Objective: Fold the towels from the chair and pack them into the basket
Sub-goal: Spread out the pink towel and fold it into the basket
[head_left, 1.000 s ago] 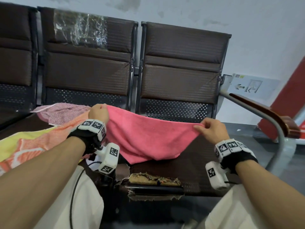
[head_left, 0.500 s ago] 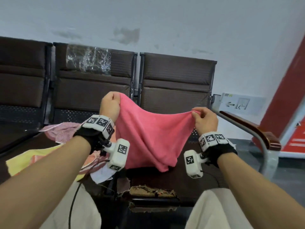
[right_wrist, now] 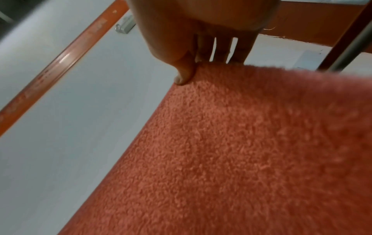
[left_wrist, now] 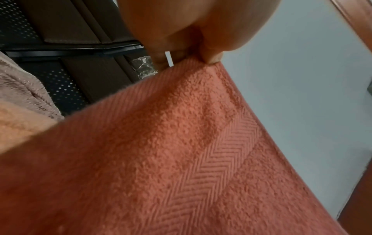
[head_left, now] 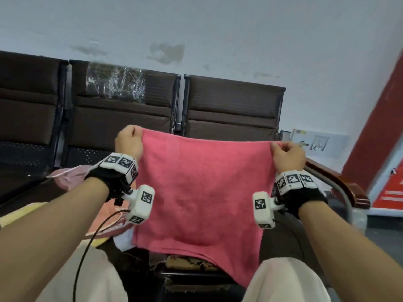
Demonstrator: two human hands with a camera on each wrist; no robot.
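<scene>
Pink towel (head_left: 200,192) unlabelled; both hands pinch its top corners.

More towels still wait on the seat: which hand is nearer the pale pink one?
Left. The left hand is just right of the pale pink towel; the right hand is far right.

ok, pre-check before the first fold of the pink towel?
1. Left hand grips a top corner of the pink towel: ok.
2. Right hand pinches the other top corner: ok.
3. Top edge pulled straight between the hands: ok.
4. Towel hangs flat, no bunching: ok; its lower right corner drapes lower, over the person's leg.
5. Room on the seat to lay it down: cannot tell, the towel hides the seat; other towels lie to the left.
6. Basket within reach: cannot tell, no basket in view.
</scene>
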